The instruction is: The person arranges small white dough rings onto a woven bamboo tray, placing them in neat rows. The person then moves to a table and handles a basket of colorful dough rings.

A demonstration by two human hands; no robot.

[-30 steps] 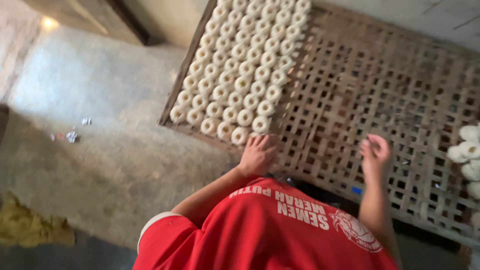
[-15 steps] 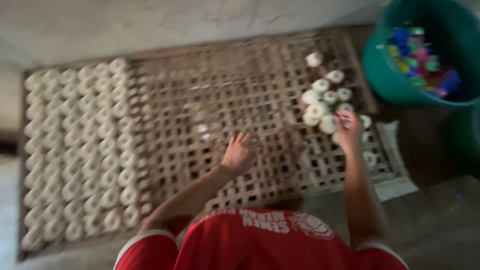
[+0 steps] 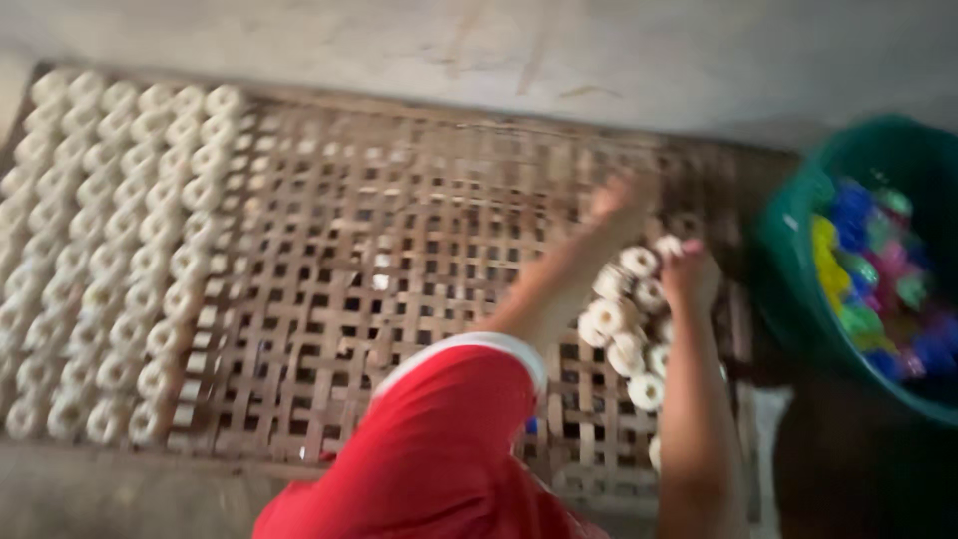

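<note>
Hands both out over a woven bamboo rack lying flat, frame motion-blurred. Left hand stretched forward toward the rack's far right part, above a loose cluster of white ring-shaped pieces; fingers smeared by blur, cannot tell if spread or curled, nothing clearly in them. Right hand at the right edge of that cluster, fingers bunched closed on one white ring held at the fingertips. Rest of the cluster lies on the rack between the two forearms, some pieces touching each other, a few more trailing toward the near edge. Neat rows of the same white rings fill the rack's left part, packed side by side, well apart from the hands. Red sleeve with a white cuff covers the left upper arm, low centre. Green tub sits just beside the rack on the right, holding mixed small coloured bits, blue, yellow, pink, green. Pale bare floor beyond the far edge.
</note>
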